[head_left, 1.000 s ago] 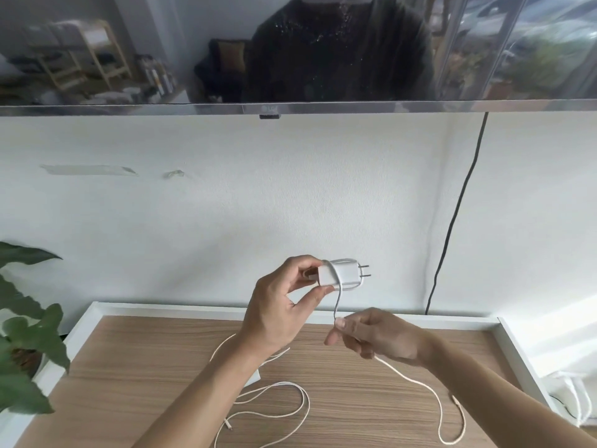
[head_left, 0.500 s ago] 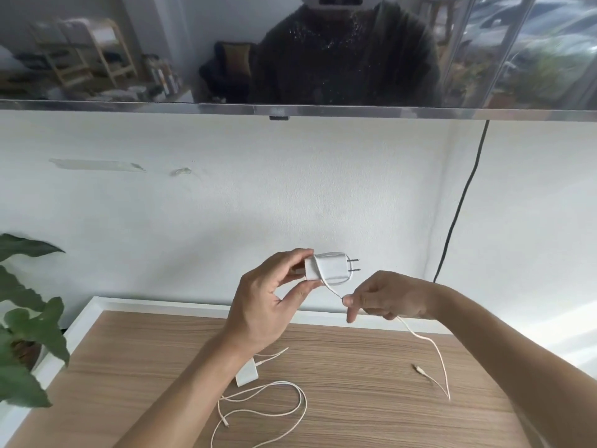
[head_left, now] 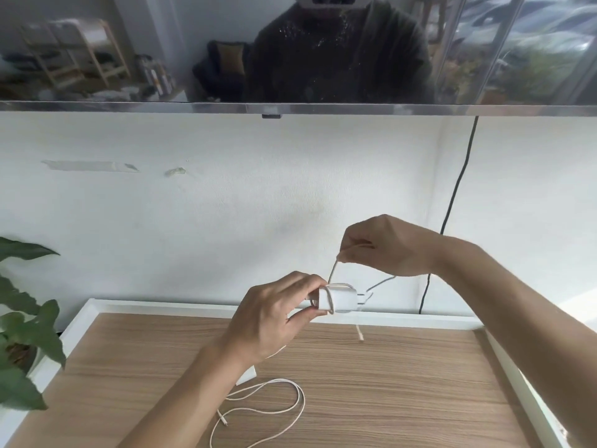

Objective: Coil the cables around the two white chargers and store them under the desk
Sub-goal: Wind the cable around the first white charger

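My left hand point(head_left: 274, 315) pinches a white charger point(head_left: 339, 300) above the desk's back edge, prongs pointing right, with a few turns of its white cable round it. Above and to the right, my right hand point(head_left: 384, 245) pinches that cable point(head_left: 332, 270) and holds it taut; the loose end point(head_left: 359, 334) dangles just over the wood. The second white charger point(head_left: 247, 374) lies on the desk, mostly hidden by my left forearm, its cable point(head_left: 290, 404) sprawled in loose loops in front.
The wooden desk point(head_left: 403, 383) has a raised white rim point(head_left: 193, 305) along the back and sides. A green plant point(head_left: 22, 324) stands at the left edge. A black cord point(head_left: 452, 205) runs down the wall at the right, below a dark screen point(head_left: 290, 50).
My right hand has risen from below the charger to above it, carrying the cable up and over. The free length has shortened, and its end has lifted off the desk.
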